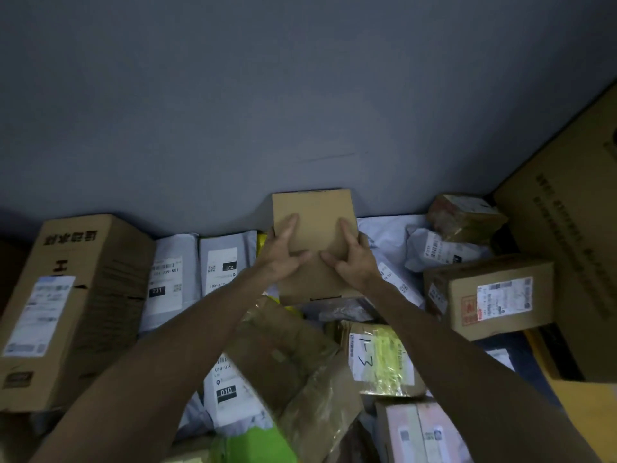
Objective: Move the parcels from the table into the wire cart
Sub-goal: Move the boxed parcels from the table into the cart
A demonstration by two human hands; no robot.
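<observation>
Here, flat brown cardboard box, hands gripping

Plain brown cardboard box (tab slot at near edge), broad face up, gripped at both sides, over heaped parcels.

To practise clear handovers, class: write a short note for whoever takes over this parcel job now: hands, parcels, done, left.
Hands: the left hand and right hand both grip the plain brown box by its side edges, near the grey wall.
Parcels: a tall carton, white mailers and the box marked 1-3 lie packed round it.
Done: cannot tell; the wire cart is not in view.
Left: carry this box to the cart, then the rest.
</observation>
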